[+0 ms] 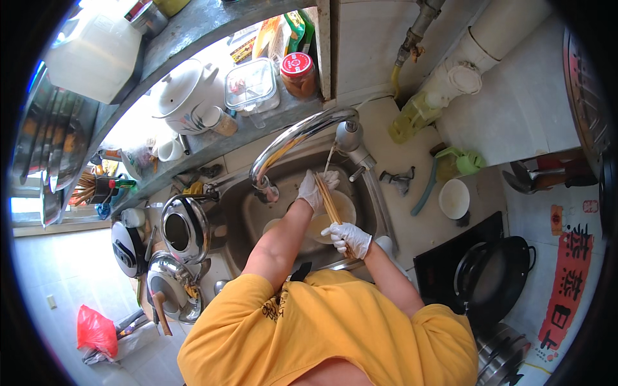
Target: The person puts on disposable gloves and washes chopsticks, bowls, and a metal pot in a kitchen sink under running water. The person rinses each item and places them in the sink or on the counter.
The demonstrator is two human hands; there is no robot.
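Observation:
A bundle of wooden chopsticks [329, 200] slants across the sink, with my gloved right hand [354, 239] closed around its lower part. My left hand [308, 189], also in a thin whitish glove, is at the upper ends of the bundle. The sticks pass in front of its palm, so its grip on them is unclear. Beneath the hands, pale bowls [346, 206] sit in the stainless-steel sink [244, 202], partly hidden by my arms and the sticks. A chrome faucet [297, 126] arches over the basin. A thin pale strand, perhaps water, comes down beside my left fingers.
A white bowl [454, 199] and a green spray bottle [467, 161] stand right of the sink. A black wok [502, 275] rests by the cooktop [434, 258]. On the left are a steel kettle [186, 229] and a wooden-handled knife [161, 309]. A shelf holds a lidded pot [181, 99].

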